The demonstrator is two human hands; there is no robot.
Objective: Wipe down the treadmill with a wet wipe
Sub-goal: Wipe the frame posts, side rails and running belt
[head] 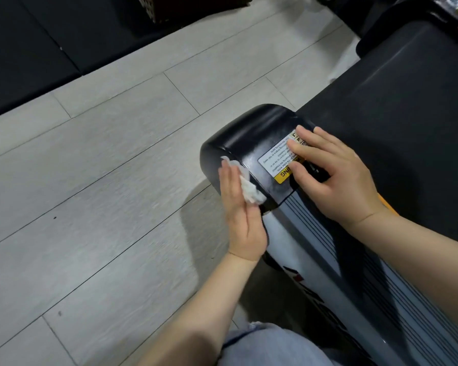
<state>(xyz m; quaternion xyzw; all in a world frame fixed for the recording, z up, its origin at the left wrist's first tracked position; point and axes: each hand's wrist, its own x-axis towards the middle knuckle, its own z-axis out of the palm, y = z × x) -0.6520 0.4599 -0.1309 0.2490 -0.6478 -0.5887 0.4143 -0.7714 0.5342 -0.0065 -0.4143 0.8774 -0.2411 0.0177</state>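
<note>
The treadmill's black rear end cap [251, 133] sits at the middle of the view, with a white and yellow warning label [275, 161] on top. My left hand [242, 215] presses a crumpled white wet wipe [250, 188] against the cap's left side with straight fingers. My right hand [333, 178] rests flat on top of the cap, its fingers spread over part of the label. The grey side rail [328, 273] with black stripes runs toward the lower right, and the black belt [407, 122] lies to the right.
Grey wood-look floor [103, 194] fills the left. Black mats [32, 48] lie at the upper left, with a dark woven box [169, 6] behind. A second black machine [407, 19] stands at the upper right. My knee in light jeans [270, 347] is at the bottom.
</note>
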